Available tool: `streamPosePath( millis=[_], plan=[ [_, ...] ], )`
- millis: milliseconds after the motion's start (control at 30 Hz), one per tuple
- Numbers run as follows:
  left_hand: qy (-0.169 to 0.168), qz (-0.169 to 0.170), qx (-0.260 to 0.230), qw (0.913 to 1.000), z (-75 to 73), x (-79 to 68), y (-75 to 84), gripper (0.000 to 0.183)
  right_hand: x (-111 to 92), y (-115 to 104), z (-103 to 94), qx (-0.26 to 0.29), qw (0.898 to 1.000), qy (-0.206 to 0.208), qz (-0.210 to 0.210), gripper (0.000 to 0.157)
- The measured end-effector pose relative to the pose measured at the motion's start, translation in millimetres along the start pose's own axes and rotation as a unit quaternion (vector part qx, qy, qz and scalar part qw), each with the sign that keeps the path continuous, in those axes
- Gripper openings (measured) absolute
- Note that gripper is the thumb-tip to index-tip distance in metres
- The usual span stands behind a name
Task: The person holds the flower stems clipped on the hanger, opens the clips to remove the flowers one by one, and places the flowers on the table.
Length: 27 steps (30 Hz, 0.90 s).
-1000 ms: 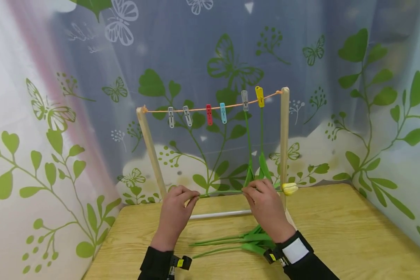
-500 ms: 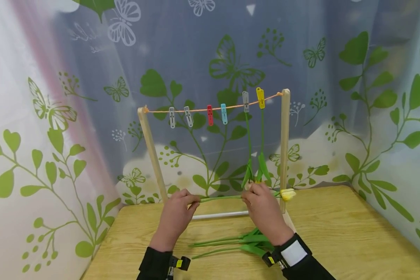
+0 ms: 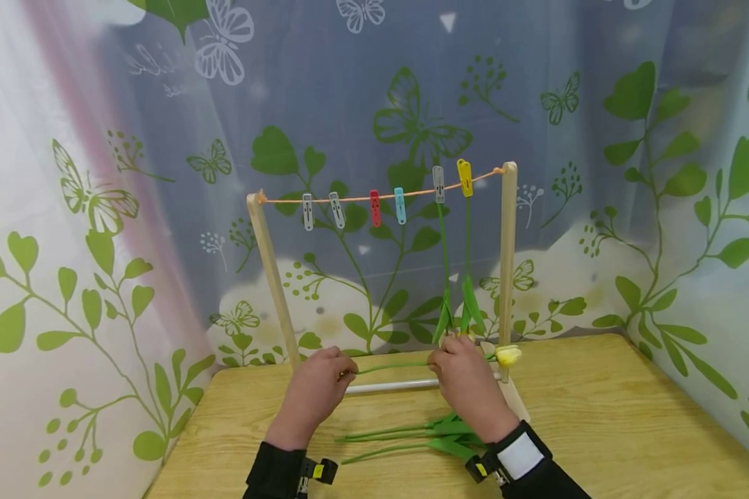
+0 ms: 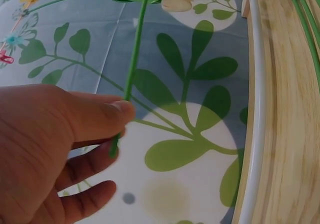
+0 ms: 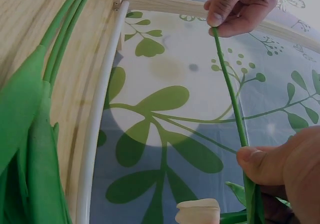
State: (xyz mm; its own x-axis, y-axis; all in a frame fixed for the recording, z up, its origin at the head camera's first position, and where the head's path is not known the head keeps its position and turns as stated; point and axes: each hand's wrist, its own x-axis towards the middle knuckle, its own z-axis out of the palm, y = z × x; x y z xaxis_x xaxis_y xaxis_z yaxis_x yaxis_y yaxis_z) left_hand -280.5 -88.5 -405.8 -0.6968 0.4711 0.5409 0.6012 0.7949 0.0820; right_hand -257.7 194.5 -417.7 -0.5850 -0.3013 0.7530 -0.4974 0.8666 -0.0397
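An artificial tulip with a yellow bloom (image 3: 508,355) lies level across both hands, in front of the wooden frame. My left hand (image 3: 317,389) pinches the end of its green stem (image 4: 136,49) between thumb and fingers. Nearer the bloom, my right hand (image 3: 472,385) grips the stem where the leaves begin; the fingers hide part of it. Two more tulips hang head down from the orange line, one from a grey clothespin (image 3: 438,184), the other from a yellow clothespin (image 3: 465,178). Right behind the right hand are their blooms, partly covered. A pale bloom (image 5: 199,212) shows in the right wrist view.
Further left on the line sit a blue clothespin (image 3: 400,206), a red clothespin (image 3: 375,208) and two grey ones. A white bar (image 3: 392,386) joins the frame's posts low down. Several tulips (image 3: 406,433) lie on the wooden table (image 3: 605,409) below the hands. A patterned curtain stands behind.
Both hands have lowered the tulip slightly, and its bloom has moved a little down and left. The hanging tulips and those on the table stay put.
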Motion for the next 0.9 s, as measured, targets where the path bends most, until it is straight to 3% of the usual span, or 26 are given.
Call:
streamPosePath(
  millis=[667,900],
  plan=[
    [-0.11,0.004,-0.012,0.9939,15.6,-6.3,-7.8,0.01,-10,-6,18.2,-0.02,0.996,-0.081,0.021,0.016],
    [-0.124,0.006,-0.012,0.9922,18.9,-7.4,-8.0,0.01,-12,-9,20.5,-0.025,0.995,-0.094,0.016,0.019]
  ],
)
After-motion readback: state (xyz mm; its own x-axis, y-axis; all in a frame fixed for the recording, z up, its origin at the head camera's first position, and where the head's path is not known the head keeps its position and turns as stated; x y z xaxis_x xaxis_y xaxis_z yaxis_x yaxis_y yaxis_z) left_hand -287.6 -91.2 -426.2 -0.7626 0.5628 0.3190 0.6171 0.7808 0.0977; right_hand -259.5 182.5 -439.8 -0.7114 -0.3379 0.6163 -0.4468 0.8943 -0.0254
